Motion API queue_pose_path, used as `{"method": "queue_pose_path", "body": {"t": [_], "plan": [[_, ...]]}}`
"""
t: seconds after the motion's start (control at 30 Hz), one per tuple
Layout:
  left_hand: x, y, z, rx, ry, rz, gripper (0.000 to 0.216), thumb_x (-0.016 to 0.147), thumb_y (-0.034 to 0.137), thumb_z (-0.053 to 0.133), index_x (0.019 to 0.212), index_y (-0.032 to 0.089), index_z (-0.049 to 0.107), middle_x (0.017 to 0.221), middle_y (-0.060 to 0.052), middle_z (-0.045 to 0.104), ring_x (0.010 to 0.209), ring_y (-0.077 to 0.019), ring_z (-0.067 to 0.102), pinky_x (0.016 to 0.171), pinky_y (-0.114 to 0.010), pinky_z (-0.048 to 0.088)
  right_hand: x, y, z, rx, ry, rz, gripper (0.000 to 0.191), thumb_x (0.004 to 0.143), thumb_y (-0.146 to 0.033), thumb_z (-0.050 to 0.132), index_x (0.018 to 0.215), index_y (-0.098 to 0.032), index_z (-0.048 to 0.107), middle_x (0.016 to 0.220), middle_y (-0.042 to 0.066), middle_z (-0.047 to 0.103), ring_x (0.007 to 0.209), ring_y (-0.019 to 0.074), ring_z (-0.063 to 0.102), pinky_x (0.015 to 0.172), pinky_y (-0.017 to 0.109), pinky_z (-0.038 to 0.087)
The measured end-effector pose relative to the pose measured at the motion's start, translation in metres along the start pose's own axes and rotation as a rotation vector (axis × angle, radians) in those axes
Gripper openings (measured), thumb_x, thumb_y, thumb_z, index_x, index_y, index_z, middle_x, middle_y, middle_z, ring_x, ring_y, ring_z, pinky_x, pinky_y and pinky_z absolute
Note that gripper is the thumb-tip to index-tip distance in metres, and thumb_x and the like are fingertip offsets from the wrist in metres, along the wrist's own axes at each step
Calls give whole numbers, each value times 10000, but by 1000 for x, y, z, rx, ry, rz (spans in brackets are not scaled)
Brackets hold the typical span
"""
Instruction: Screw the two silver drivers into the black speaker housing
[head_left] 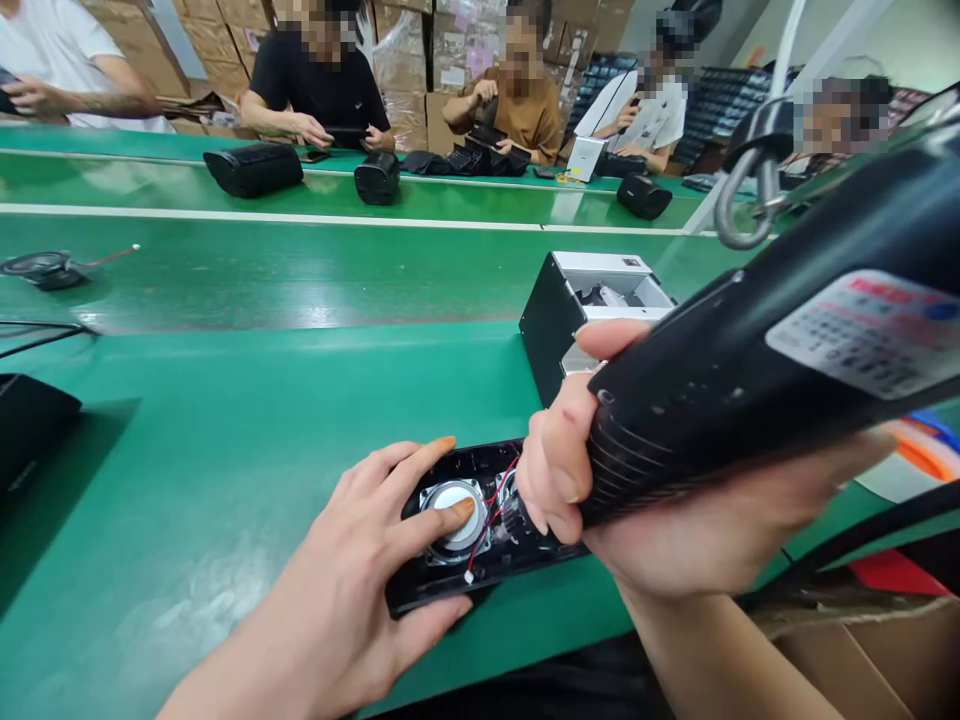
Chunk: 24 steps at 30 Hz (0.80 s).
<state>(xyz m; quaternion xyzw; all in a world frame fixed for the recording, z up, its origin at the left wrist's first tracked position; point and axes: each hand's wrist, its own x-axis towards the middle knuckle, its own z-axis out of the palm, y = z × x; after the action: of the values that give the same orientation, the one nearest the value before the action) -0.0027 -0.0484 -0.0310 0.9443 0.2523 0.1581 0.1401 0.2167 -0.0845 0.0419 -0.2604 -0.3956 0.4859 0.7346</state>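
Left hand [352, 590] spread flat, fingertips pressing the round silver speaker driver [452, 512] set in a black speaker housing [450, 585] at the near edge of the green workbench [225, 430]. Right hand [637, 500] wrapped tight around a black electric screwdriver [757, 370], tip down at the housing beside red and white wires [491, 520]. Just behind, an open black-and-white box [585, 300]. Farther left, a loose driver [41, 268]. Across the far belt, black speakers [253, 167] and seated workers handling parts.
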Motion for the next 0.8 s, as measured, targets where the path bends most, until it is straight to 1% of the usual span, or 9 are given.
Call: {"method": "queue_pose_path", "body": {"t": [0.13, 0.27, 0.4, 0.6, 0.8], "plan": [[-1, 0, 1, -46, 18, -4, 429, 978, 374, 685, 1400, 356, 607, 1733, -18, 314, 1486, -365, 366, 1122, -665, 515, 0, 0, 0, -13, 14, -14, 502, 824, -687, 862, 1062, -248, 809, 566, -10, 685, 353, 127, 533, 364, 219, 480], [-1, 1, 1, -70, 8, -21, 440, 961, 366, 710, 1390, 354, 613, 1720, -32, 329, 1499, -369, 353, 1137, -655, 501, 1, -1, 0, -20, 31, -29, 511, 820, -695, 858, 1041, -238, 798, 556, -20, 683, 339, 126, 533, 344, 213, 477], [2, 2, 0, -79, 5, -26, 440, 949, 341, 714, 1378, 352, 617, 1714, -29, 335, 1496, -361, 352, 1148, -649, 492, 0, 1, -1, -13, 16, -20, 484, 842, -686, 847, 1052, -252, 808, 580, -19, 692, 353, 119, 546, 354, 204, 488], [3, 3, -2, -102, 35, -16, 407, 926, 340, 742, 1321, 325, 646, 1674, -55, 395, 1448, -374, 399, 1122, -649, 499, 0, 7, -2, -29, 11, -26, 488, 857, -713, 815, 1048, -264, 808, 579, -27, 687, 353, 124, 546, 354, 214, 494], [3, 3, -2, -106, 19, -24, 414, 925, 341, 750, 1325, 323, 643, 1679, -51, 384, 1460, -363, 387, 1133, -647, 492, -1, 10, -5, -33, 9, -24, 494, 858, -712, 816, 1072, -267, 804, 591, -25, 691, 358, 125, 548, 349, 212, 486]]}}
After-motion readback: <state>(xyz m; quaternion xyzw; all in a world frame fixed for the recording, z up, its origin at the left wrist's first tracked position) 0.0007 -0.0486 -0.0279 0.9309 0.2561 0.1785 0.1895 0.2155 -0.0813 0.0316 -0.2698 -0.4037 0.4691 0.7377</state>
